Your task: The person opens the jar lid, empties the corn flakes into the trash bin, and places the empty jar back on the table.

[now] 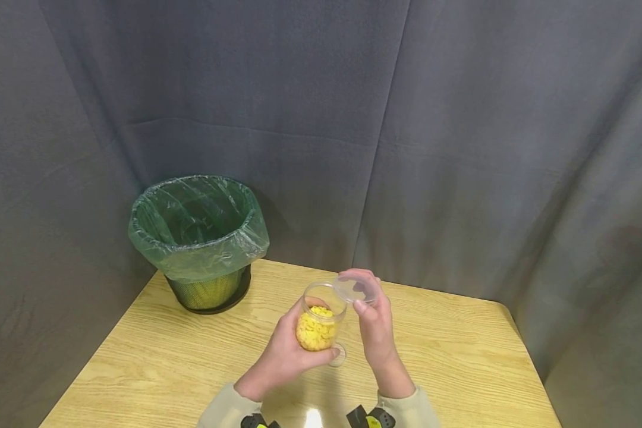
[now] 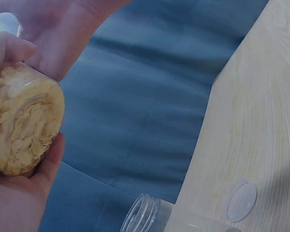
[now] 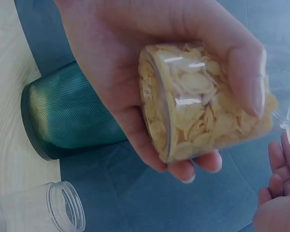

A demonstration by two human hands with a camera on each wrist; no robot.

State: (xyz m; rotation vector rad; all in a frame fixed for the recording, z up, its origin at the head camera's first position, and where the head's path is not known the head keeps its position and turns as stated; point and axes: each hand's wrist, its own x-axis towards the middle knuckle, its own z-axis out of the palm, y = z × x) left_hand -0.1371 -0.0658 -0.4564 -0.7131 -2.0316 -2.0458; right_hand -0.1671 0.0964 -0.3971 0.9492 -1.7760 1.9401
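My left hand (image 1: 290, 349) grips a clear plastic jar (image 1: 317, 333) tilted in the air, its fingers and thumb wrapped round the side. Yellow flakes (image 3: 198, 106) fill the lower part of it, and its mouth is uncovered. At the mouth, my right hand (image 1: 377, 327) pinches a clear round lid (image 1: 365, 291) by its edge. Below the hands, a second clear jar (image 2: 154, 215) with a threaded mouth stands on the table, and another clear lid (image 2: 241, 201) lies flat beside it.
A mesh waste bin (image 1: 214, 291) with a green plastic liner (image 1: 203, 258) stands at the table's back left. The wooden table (image 1: 449, 356) backs onto a grey curtain (image 1: 278, 148), which also hangs along both sides.
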